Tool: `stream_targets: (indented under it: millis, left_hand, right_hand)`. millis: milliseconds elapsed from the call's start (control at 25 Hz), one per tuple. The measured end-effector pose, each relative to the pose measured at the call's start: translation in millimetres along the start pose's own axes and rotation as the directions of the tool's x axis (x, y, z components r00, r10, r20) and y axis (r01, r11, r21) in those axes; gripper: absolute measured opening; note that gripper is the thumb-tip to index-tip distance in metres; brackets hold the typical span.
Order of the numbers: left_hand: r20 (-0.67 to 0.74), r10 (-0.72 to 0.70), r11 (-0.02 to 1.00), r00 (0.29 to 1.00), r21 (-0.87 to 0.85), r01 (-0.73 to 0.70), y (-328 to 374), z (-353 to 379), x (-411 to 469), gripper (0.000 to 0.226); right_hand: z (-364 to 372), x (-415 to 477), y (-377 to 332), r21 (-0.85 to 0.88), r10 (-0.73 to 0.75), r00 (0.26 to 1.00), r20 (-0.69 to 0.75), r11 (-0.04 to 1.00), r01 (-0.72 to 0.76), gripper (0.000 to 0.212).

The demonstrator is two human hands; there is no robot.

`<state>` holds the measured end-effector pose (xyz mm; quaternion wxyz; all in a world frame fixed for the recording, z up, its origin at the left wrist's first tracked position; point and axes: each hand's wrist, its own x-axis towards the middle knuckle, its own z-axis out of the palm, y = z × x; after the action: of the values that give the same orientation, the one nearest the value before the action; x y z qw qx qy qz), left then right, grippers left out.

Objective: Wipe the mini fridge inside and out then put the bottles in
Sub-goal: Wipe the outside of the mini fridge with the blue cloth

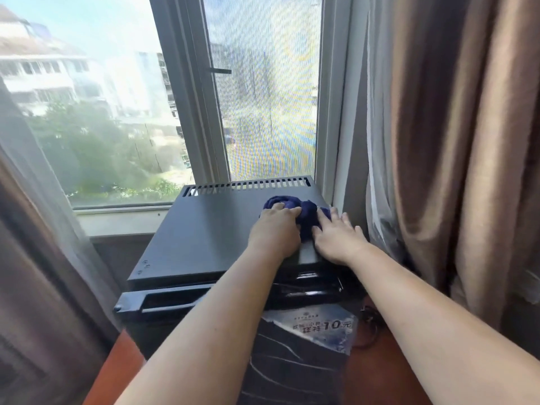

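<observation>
A black mini fridge (204, 229) stands under the window, its door closed and its flat top facing me. A dark blue cloth (304, 211) lies bunched on the right rear part of that top. My left hand (274, 232) grips the cloth's left side, fingers curled into it. My right hand (339, 238) rests flat beside it, straight fingers touching the cloth's right edge. No bottles are in view.
A window (117, 112) with an insect screen (263, 97) rises behind the fridge. Brown and sheer curtains (453, 141) hang close on the right and left. A printed price card (321, 325) sits on the fridge door. Below is an orange-brown surface (117, 369).
</observation>
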<state>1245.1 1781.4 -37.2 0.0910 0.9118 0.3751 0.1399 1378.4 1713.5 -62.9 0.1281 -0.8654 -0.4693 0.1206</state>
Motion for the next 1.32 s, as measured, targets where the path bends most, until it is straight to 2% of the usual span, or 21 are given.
stream_targets:
  millis: [160,320,560,720,840,1040,1320]
  left_hand:
    - [0.014,0.045,0.999,0.999,-0.028,-0.044,-12.0,7.9,40.7,0.041]
    - [0.089,0.074,0.994,0.993,-0.082,-0.066,-28.9,10.7,93.7,0.041]
    - [0.143,0.067,0.993,0.987,-0.105,-0.052,-79.3,6.6,148.7,0.044]
    - [0.084,0.051,0.988,0.995,-0.147,-0.038,-129.3,-4.6,164.5,0.035]
    - [0.041,0.039,0.989,0.998,-0.141,-0.033,-157.1,-12.9,168.2,0.030]
    - [-0.051,0.009,1.000,0.999,-0.010,-0.009,-196.7,-24.8,162.7,0.035]
    - [-0.048,-0.180,0.984,0.982,-0.014,0.180,-282.6,-62.1,114.8,0.040]
  right_hand:
    - [-3.7,36.1,-0.1,0.038,0.051,0.999,-0.002,0.998,-0.051,0.060]
    - [-5.3,80.5,0.4,0.077,0.116,0.993,-0.004,0.990,-0.115,0.060]
    - [-2.6,149.7,-32.7,-0.050,0.148,0.989,-0.014,0.988,-0.149,0.060]
    - [8.2,187.6,-76.4,-0.122,0.141,0.990,-0.026,0.982,-0.144,0.060]
    - [16.2,206.1,-107.1,-0.131,0.109,0.994,-0.015,0.985,-0.110,0.060]
    - [29.6,210.8,-152.8,-0.114,0.037,0.999,0.006,0.993,-0.036,0.060]
    - [66.8,189.6,-251.4,-0.081,-0.183,0.982,0.047,0.979,0.186,0.059]
